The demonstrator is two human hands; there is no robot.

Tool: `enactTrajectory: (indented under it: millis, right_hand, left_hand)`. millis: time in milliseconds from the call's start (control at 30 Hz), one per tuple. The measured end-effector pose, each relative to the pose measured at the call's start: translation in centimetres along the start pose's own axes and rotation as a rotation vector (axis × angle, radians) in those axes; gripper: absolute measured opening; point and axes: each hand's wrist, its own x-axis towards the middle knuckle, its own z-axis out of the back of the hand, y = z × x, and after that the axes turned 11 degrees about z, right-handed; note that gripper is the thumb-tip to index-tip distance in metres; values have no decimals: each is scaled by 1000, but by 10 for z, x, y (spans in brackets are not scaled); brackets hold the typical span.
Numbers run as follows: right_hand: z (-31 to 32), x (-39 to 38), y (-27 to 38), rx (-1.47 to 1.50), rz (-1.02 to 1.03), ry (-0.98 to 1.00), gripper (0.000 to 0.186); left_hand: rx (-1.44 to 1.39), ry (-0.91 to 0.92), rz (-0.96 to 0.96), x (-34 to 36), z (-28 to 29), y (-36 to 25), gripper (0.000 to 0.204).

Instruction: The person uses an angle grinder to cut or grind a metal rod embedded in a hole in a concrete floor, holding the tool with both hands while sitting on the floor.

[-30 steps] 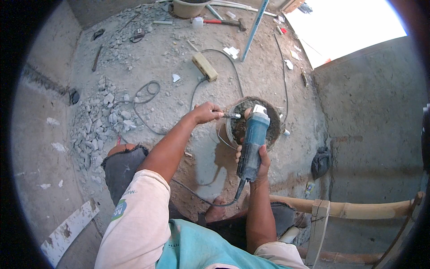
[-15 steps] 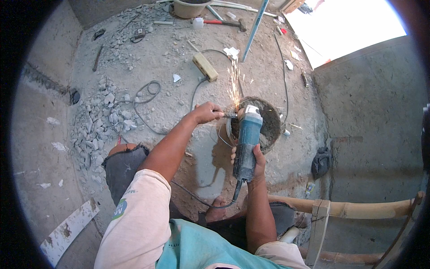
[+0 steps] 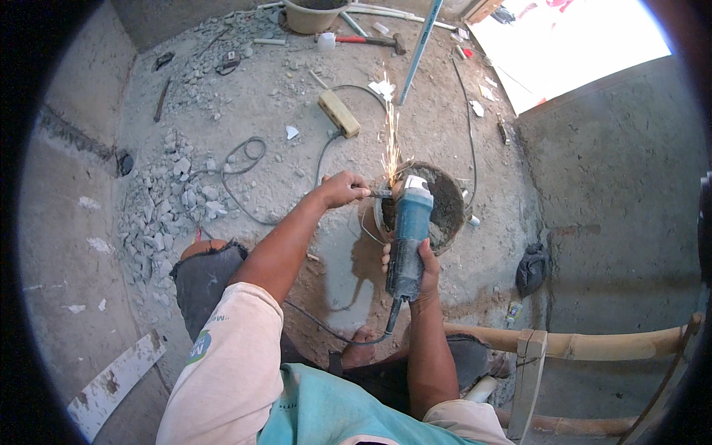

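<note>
My right hand (image 3: 424, 268) is wrapped round the blue body of an angle grinder (image 3: 410, 230), its head pointing away from me. A power cord runs from its rear end towards my feet. In my closed left hand (image 3: 345, 189) is a thin dark metal bar (image 3: 380, 193), its far end against the grinder's disc. Sparks (image 3: 391, 144) spray away from that contact. Grinder and bar are above the rim of a round bucket (image 3: 454, 236) with grey mortar in it. The disc's edge is mostly hidden by the grinder head.
A power strip (image 3: 339, 113) lies beyond my left hand, its cable looping across the dusty floor. Rubble (image 3: 174, 200) is heaped at the left. Farther off are a red-handled hammer (image 3: 371, 39), a blue pipe (image 3: 420, 52) and another bucket (image 3: 315, 18). A bamboo ladder (image 3: 586, 345) stands near right.
Both hands, the grinder and the metal bar stay almost in place. The spark spray has become narrower and reaches a little farther away from me.
</note>
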Motion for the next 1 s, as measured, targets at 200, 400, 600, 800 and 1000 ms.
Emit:
enactTrajectory:
  millis: [200, 400, 600, 800, 1000]
  right_hand:
    - [3, 3, -6, -24, -21, -2, 61]
    - [1, -2, 2, -20, -10, -8, 72]
    - [2, -1, 3, 31, -79, 38, 70]
    - [-4, 0, 0, 19, -33, -52, 63]
    - [-1, 0, -4, 28, -24, -15, 60]
  left_hand:
    - [9, -24, -50, 11, 0, 15, 24]
    - [35, -99, -83, 3, -5, 5, 23]
    - [-130, -1, -35, 3, -4, 9, 31]
    - [35, -66, -11, 0, -2, -1, 29]
    - [-29, -105, -68, -3, -4, 1, 23]
